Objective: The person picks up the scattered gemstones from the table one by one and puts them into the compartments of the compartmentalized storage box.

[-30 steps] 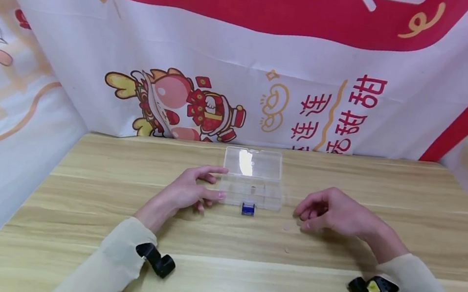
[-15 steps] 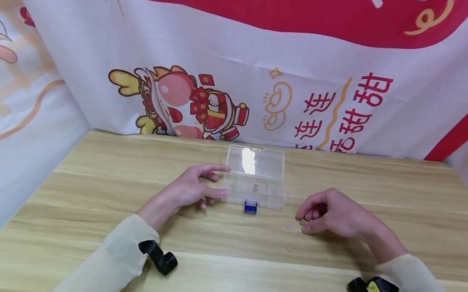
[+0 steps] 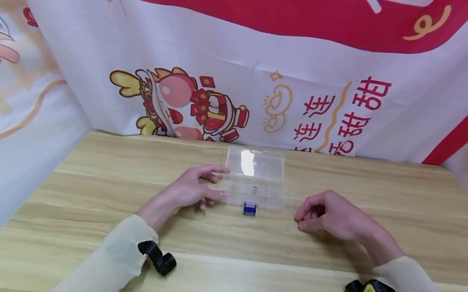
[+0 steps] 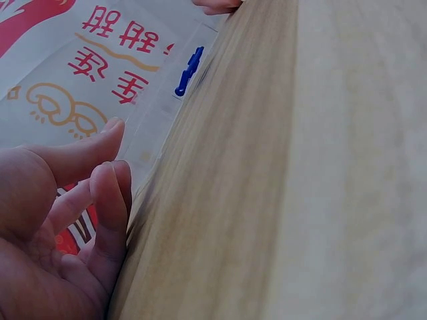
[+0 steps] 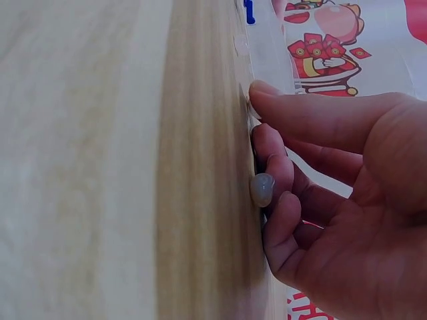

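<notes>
A clear plastic compartment box lies with its lid folded back and its blue latch toward me. My left hand rests at the box's left side, thumb and index finger extended and touching its edge. To the right of the box, my right hand is down at the tabletop. Its thumb and forefinger pinch a small pale translucent piece, mostly covered by the fingertips. A greyish translucent bead lies by its curled fingers in the right wrist view.
Two small translucent pieces lie on the wooden table: one piece left of my right hand, another piece closer to me. A small dark item shows in the box. A printed cloth hangs behind the table.
My right thumb and fingertips have closed together on the small piece that showed between them before. The left hand and box stay in place; the head view shifts slightly.
</notes>
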